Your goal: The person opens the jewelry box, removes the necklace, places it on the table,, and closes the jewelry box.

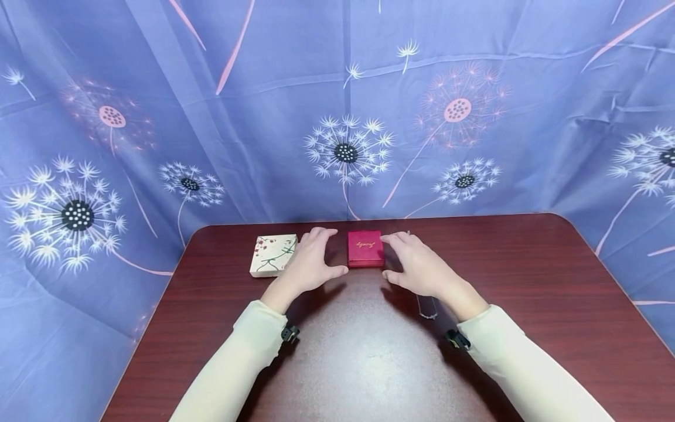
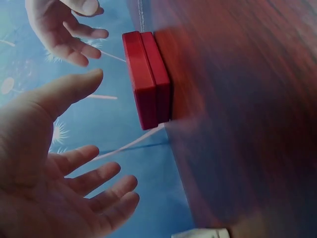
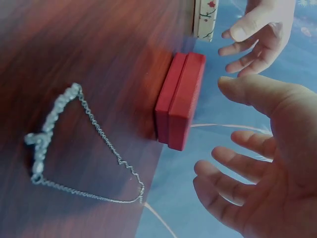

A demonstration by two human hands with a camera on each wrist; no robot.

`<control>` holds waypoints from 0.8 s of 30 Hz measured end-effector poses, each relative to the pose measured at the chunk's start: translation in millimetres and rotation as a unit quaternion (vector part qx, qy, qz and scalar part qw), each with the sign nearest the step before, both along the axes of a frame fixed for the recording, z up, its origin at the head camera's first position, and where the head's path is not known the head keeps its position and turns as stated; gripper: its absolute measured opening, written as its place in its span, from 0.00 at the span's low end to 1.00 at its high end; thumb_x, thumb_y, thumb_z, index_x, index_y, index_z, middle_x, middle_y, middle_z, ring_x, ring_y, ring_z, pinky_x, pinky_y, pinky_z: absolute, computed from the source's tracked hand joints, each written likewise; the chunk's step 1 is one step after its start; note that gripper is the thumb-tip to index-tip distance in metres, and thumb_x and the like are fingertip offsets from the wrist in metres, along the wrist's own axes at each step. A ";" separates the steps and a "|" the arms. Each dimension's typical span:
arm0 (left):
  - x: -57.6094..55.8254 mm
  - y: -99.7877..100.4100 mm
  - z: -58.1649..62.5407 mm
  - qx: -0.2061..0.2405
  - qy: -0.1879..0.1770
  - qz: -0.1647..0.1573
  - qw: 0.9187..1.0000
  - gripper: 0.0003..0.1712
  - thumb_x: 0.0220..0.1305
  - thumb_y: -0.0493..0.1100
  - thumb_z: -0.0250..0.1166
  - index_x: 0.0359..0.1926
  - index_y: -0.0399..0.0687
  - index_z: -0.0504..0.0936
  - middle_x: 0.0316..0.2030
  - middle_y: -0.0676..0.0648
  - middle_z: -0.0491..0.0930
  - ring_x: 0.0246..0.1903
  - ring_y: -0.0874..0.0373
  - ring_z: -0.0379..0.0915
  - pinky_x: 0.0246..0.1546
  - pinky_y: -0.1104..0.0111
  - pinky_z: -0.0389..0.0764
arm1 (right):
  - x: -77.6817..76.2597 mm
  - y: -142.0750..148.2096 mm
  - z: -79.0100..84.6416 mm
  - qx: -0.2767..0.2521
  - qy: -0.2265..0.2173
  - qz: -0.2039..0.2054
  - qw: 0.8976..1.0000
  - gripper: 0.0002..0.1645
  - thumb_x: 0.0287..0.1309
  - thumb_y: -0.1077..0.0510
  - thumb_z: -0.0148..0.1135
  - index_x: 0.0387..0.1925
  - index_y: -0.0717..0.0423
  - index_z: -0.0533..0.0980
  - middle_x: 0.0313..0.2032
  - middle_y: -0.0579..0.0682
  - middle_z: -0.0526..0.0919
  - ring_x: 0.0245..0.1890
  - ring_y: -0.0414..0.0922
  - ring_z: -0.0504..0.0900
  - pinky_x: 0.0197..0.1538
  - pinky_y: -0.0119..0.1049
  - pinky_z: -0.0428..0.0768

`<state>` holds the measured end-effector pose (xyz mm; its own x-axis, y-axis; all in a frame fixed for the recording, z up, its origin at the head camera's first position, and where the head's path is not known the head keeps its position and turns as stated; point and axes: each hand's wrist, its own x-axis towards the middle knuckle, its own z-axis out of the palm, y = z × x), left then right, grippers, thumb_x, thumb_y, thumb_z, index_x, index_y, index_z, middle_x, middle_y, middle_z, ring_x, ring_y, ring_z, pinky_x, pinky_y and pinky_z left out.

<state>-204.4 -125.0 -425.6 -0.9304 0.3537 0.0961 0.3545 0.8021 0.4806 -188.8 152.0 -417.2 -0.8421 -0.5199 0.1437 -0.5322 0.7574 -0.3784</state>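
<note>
A small red gift box [image 1: 365, 249] with gold lettering on its lid stands closed near the table's back edge. My left hand [image 1: 311, 261] is at its left side, thumb and fingers spread apart, holding nothing. On the other side, my right hand [image 1: 419, 266] has its fingertips close to the box, its palm facing it. A silver chain bracelet [image 3: 58, 106] with a beaded section lies on the table below my right hand; the hand partly hides it in the head view. Left of my left hand is a cream box [image 1: 272, 255] with a red blossom pattern, partly covered by that hand.
The dark red wooden table [image 1: 364, 363] has rounded back corners. Right behind it hangs a blue curtain [image 1: 274, 117] with a dandelion print. Both wrists wear small black devices over pale sleeves [image 1: 227, 363].
</note>
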 end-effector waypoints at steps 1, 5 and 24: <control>1.1 -2.6 0.8 -0.006 0.003 -0.001 1.000 0.54 0.56 0.55 0.82 0.77 0.42 0.67 0.71 0.41 0.68 0.71 0.42 0.63 0.74 0.50 0.64 | 2.0 0.3 1.1 0.002 0.004 0.000 1.000 0.46 0.60 0.52 0.77 0.73 0.66 0.68 0.67 0.64 0.74 0.70 0.68 0.70 0.75 0.63 0.64; 4.2 -13.8 3.5 -0.020 0.008 -0.006 1.000 0.57 0.53 0.56 0.84 0.78 0.42 0.66 0.72 0.41 0.67 0.72 0.41 0.62 0.75 0.50 0.62 | 9.7 3.0 4.6 0.010 0.018 -0.001 1.000 0.46 0.59 0.50 0.78 0.73 0.62 0.69 0.67 0.61 0.75 0.68 0.66 0.72 0.70 0.64 0.70; -7.4 -107.0 -4.0 0.001 -0.021 0.038 0.999 0.70 0.42 0.54 0.88 0.81 0.41 0.59 0.76 0.34 0.59 0.73 0.32 0.52 0.68 0.34 0.58 | 40.9 14.2 1.5 0.005 0.048 0.016 0.999 0.46 0.56 0.49 0.80 0.72 0.60 0.71 0.66 0.58 0.76 0.64 0.62 0.76 0.65 0.63 0.75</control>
<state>-211.8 -232.0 -429.6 -0.9580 0.2810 0.0567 0.2714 0.8251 0.4955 -147.9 166.1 -415.7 -0.8074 -0.5484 0.2175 -0.5899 0.7431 -0.3160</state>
